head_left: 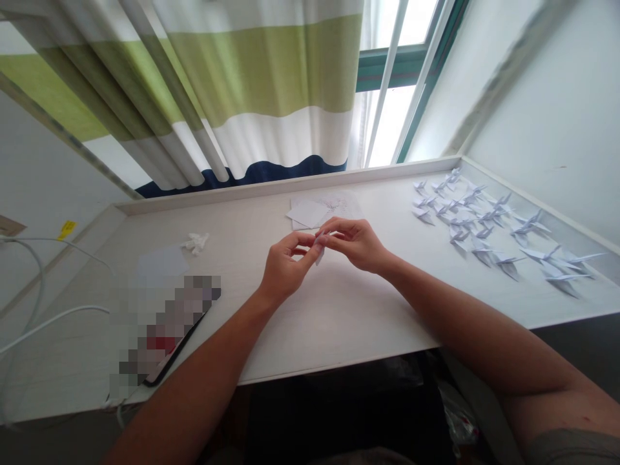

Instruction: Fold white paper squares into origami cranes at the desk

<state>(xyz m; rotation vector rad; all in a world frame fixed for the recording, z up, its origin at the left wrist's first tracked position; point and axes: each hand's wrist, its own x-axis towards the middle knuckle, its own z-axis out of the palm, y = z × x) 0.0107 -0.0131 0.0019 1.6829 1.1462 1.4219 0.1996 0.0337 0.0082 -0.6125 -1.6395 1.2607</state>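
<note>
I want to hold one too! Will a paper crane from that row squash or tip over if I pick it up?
The paper crane looks light, being thin white folded paper, so a small push might tip it. Its pointed wings would probably bend if squeezed.

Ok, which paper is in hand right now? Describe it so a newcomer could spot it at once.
Start at the long white desk under the striped curtain. Near its middle, the left hand and right hand meet, pinching a small folded white paper. Unlike the paper cranes set out to the right, it is held up off the desk.
</note>
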